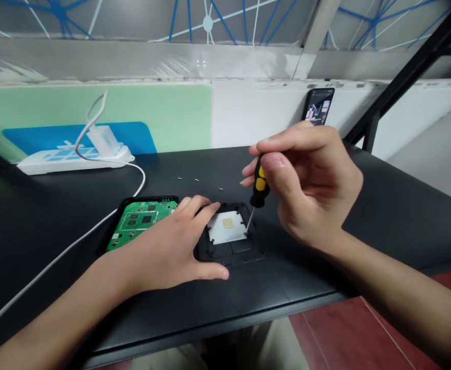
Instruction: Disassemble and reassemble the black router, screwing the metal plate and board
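A small screwdriver [260,185] with a black and yellow handle is pinched between the thumb and fingers of my right hand [313,185]. Its thin shaft slants down to the lower right corner of a silver metal plate [218,234], where the tip meets a screw spot. That plate, with a beige square pad on it, sits inside a black plastic cover [242,253]. My left hand [171,246] spans the cover's left side, fingers at the upper edge and thumb at the lower, holding it against the table. Under my left wrist, a green circuit board [140,222] in a black housing is partly hidden.
Several tiny screws [197,180] lie on the black table [294,272] beyond the cover. A white power strip [74,160] with a plugged-in charger [104,141] stands at the back left, its white cable [55,257] crossing the table. A phone [318,106] leans against the wall.
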Available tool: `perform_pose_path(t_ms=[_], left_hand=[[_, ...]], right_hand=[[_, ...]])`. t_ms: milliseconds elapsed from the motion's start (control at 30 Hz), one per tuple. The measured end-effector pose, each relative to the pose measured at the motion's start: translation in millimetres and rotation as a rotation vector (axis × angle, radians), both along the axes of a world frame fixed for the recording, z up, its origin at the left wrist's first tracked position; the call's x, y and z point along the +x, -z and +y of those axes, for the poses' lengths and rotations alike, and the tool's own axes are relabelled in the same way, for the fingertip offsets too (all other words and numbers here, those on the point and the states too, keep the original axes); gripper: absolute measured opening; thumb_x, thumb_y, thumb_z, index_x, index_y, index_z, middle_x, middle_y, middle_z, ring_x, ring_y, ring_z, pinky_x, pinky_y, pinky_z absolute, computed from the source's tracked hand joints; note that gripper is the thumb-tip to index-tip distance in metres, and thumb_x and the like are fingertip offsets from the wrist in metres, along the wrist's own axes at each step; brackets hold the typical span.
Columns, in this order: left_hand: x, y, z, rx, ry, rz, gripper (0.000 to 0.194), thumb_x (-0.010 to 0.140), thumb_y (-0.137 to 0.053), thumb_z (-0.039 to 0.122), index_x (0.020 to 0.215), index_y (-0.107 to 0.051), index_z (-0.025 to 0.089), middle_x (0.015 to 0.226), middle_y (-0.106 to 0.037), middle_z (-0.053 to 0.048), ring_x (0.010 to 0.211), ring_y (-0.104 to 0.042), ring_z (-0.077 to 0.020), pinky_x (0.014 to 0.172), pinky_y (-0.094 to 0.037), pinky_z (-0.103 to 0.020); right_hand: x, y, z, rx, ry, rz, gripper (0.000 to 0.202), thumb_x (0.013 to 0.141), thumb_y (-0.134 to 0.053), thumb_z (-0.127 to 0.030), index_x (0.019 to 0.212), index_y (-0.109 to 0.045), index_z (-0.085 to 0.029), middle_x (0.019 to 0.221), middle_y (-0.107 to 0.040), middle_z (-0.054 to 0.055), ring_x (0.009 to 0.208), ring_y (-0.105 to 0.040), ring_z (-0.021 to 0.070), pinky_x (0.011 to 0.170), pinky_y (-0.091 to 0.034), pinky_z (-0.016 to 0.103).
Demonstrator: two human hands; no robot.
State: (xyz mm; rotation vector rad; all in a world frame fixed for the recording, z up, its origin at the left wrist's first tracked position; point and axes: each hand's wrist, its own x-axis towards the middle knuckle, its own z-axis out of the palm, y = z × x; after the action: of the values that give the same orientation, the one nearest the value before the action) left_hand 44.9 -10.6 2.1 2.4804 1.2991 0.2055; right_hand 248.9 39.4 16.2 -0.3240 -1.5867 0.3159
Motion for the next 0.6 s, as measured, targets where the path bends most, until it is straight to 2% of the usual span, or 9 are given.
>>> perform_pose_path(t_ms=[100,167,233,333,433,500,600], left_hand=[[-0.4,1.3,0.7,0.012,0.005,0.001,0.097,0.078,-0.072,0.066,0.151,-0.037,0.013,0.146,-0.043,-0.016,0.133,-0.044,-0.0363,0.112,-0.042,-0.05],[-0.7,1.9,1.1,0.015,0.004,-0.005,0.096,0.078,-0.072,0.067,0.15,-0.038,0.014,0.146,-0.043,-0.015,0.132,-0.044,-0.0364,0.112,-0.042,-0.05],[-0.8,1.8,1.0,0.013,0.0,-0.009,0.097,0.077,-0.072,0.067,0.151,-0.037,0.015,0.146,-0.044,-0.015,0.132,-0.045,-0.0365,0.112,-0.042,-0.05],[-0.6,0.6,0.2,0.001,-0.005,-0.013,0.096,0.077,-0.074,0.065,0.151,-0.037,0.016,0.146,-0.045,-0.014,0.132,-0.045,-0.0361,0.113,-0.04,-0.05],[0.2,0.2,-0.3,-0.002,-0.005,-0.013,0.094,0.077,-0.075,0.063,0.15,-0.039,0.017,0.146,-0.044,-0.014,0.133,-0.044,-0.0357,0.114,-0.04,-0.05],[0.5,0.4,-0.3,0.004,-0.003,-0.013,0.094,0.077,-0.074,0.063,0.15,-0.039,0.016,0.145,-0.045,-0.015,0.133,-0.045,-0.0362,0.114,-0.04,-0.05],[0.2,0.7,-0.1,0.009,-0.005,-0.009,0.096,0.077,-0.072,0.066,0.15,-0.038,0.014,0.146,-0.045,-0.016,0.134,-0.044,-0.0372,0.114,-0.04,-0.051]], right_hand=[[-1.3,2.8,-0.4,-0.066,-0.156,0.043,0.022,0.096,-0.053,-0.025,0.106,-0.072,-0.03,0.085,-0.073,0.0,0.065,-0.071,0.0185,0.053,-0.061,0.035],[-0.6,4.2,0.8,-0.093,-0.204,0.046,0.021,0.096,-0.052,-0.029,0.102,-0.072,-0.032,0.084,-0.074,0.0,0.065,-0.07,0.0204,0.053,-0.061,0.036],[0.9,4.3,3.1,-0.078,-0.182,0.051,0.017,0.094,-0.055,-0.035,0.098,-0.072,-0.033,0.088,-0.071,0.002,0.064,-0.068,0.0207,0.048,-0.059,0.037],[3.9,2.3,6.7,0.008,-0.022,-0.001,0.013,0.091,-0.063,-0.043,0.096,-0.072,-0.035,0.089,-0.067,0.004,0.066,-0.066,0.0217,0.047,-0.055,0.038],[5.4,0.3,7.3,0.064,0.109,-0.073,0.01,0.084,-0.074,-0.04,0.093,-0.072,-0.037,0.085,-0.068,0.002,0.07,-0.065,0.0228,0.051,-0.055,0.038],[4.5,0.7,5.1,0.048,0.099,-0.049,0.01,0.085,-0.074,-0.033,0.095,-0.073,-0.035,0.087,-0.07,0.001,0.069,-0.066,0.0201,0.05,-0.056,0.035],[1.5,3.7,1.2,-0.04,-0.025,0.041,0.016,0.095,-0.058,-0.028,0.104,-0.072,-0.031,0.087,-0.072,0.0,0.066,-0.069,0.0172,0.051,-0.059,0.033]])
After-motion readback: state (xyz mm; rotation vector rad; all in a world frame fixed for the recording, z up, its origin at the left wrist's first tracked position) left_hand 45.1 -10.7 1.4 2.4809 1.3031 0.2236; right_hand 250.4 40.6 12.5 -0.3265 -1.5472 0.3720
